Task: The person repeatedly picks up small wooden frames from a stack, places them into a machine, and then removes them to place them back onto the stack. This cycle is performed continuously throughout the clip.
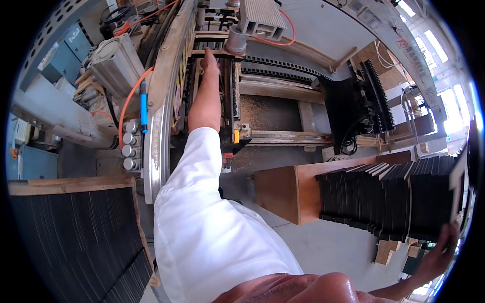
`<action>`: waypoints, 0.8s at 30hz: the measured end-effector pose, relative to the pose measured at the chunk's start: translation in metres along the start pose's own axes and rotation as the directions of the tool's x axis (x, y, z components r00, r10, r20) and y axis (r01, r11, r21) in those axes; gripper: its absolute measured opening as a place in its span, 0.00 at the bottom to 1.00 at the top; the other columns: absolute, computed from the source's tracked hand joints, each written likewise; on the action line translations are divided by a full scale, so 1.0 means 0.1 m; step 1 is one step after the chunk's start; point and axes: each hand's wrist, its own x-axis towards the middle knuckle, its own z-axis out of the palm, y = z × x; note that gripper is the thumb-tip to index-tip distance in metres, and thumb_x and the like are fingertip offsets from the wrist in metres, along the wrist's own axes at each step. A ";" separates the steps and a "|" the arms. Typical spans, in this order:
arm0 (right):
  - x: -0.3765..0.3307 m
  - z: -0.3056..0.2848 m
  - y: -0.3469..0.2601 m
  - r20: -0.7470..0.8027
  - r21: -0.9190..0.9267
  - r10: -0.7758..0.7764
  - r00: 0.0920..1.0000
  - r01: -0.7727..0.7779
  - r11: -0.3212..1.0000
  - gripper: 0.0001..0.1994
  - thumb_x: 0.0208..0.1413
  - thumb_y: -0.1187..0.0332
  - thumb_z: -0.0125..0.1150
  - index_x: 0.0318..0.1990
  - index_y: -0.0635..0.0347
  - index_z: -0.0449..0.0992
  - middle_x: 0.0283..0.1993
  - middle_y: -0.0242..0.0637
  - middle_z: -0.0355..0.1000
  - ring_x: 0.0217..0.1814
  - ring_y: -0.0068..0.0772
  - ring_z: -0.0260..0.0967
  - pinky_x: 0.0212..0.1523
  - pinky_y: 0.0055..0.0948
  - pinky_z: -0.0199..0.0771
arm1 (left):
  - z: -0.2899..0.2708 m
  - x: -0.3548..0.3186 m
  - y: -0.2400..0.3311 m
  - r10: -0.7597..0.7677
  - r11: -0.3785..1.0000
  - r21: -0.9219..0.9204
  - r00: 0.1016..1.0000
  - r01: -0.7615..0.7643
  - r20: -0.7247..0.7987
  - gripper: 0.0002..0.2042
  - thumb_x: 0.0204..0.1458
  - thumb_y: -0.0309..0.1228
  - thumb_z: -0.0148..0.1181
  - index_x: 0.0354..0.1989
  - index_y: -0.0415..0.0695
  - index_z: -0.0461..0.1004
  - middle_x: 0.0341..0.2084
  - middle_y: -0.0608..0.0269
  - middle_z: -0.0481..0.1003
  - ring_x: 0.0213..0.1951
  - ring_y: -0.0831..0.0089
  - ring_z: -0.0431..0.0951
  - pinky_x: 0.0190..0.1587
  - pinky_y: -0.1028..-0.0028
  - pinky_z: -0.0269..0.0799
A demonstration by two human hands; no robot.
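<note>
My left arm, in a white sleeve, stretches forward into a machine frame. At its end my left hand (209, 63) is at a narrow dark strip with a brown edge (218, 53) that lies across the rails; the fingers are too small and turned away to read. Far out to the right, my right hand (443, 248) is raised at the end of a row of upright black boards (364, 202). Its fingers close on the lower edge of a tilted pale-edged board (457, 189) at the rim of the picture.
A brown wooden bench (283, 189) bears the board row. More black boards (70, 237) fill a wood-edged stack at lower left. Toothed black chains (283, 67) run across the machine. A blue pen (144, 108) and silver knobs (131, 146) sit beside its metal edge.
</note>
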 end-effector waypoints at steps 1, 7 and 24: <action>-0.19 0.04 -0.28 -0.001 0.209 -0.004 1.000 0.004 0.978 0.13 0.60 0.72 0.54 0.51 0.61 0.74 0.54 0.42 0.71 0.54 0.38 0.70 0.52 0.27 0.72 | -0.01 0.33 0.05 0.030 1.000 0.007 0.997 -0.030 -0.068 0.35 0.52 0.55 0.55 0.51 0.30 0.66 0.39 0.52 0.73 0.24 0.63 0.73 0.25 0.67 0.70; -0.72 0.92 -1.72 0.066 0.530 -0.379 0.923 0.289 0.797 0.06 0.48 0.77 0.66 0.34 0.63 0.75 0.43 0.44 0.73 0.47 0.44 0.70 0.48 0.39 0.69 | -0.10 0.64 -0.09 0.068 0.996 -0.067 0.997 -0.066 0.026 0.31 0.53 0.40 0.61 0.56 0.27 0.60 0.49 0.44 0.68 0.35 0.56 0.79 0.31 0.70 0.82; -1.19 4.09 -4.40 -0.131 0.969 -0.708 0.694 0.241 0.058 0.06 0.45 0.72 0.64 0.32 0.59 0.75 0.33 0.41 0.73 0.39 0.47 0.68 0.41 0.41 0.67 | -1.73 -1.30 -0.65 0.034 0.973 -0.220 0.889 0.076 0.457 0.10 0.55 0.26 0.50 0.46 0.45 0.68 0.41 0.63 0.73 0.43 0.71 0.74 0.40 0.71 0.69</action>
